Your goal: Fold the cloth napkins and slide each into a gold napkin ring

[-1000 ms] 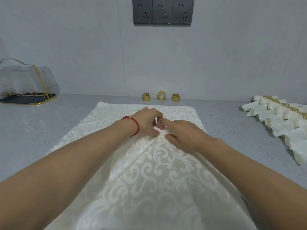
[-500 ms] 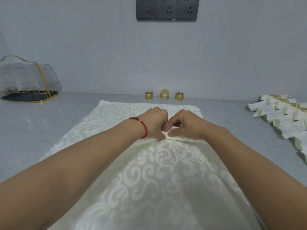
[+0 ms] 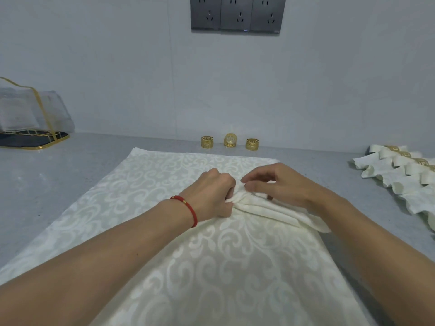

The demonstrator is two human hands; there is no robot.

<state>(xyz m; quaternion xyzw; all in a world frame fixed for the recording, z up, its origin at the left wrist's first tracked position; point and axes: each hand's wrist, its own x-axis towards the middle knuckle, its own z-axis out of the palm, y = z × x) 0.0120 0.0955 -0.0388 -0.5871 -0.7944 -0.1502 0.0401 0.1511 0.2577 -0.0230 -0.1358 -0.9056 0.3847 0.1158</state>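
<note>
A cream damask napkin (image 3: 270, 211) lies gathered into pleats on top of a larger spread cream cloth (image 3: 146, 184). My left hand (image 3: 213, 191), with a red cord bracelet at the wrist, grips the bunched end of the napkin. My right hand (image 3: 280, 184) lies over the pleats beside it, fingers curled and pinching the folds. Three gold napkin rings (image 3: 207, 141) (image 3: 230, 140) (image 3: 252, 144) stand by the back wall; the middle one stands on edge.
Several finished napkins in gold rings (image 3: 400, 170) lie in a row at the right. A clear bag with gold trim (image 3: 28, 114) sits on a dark tray (image 3: 33, 138) at the far left. Grey sockets (image 3: 237, 14) are on the wall.
The folded point of the napkin has been gathered into a narrow pleated bundle. My right hand has moved a little to the right, over the pleats.
</note>
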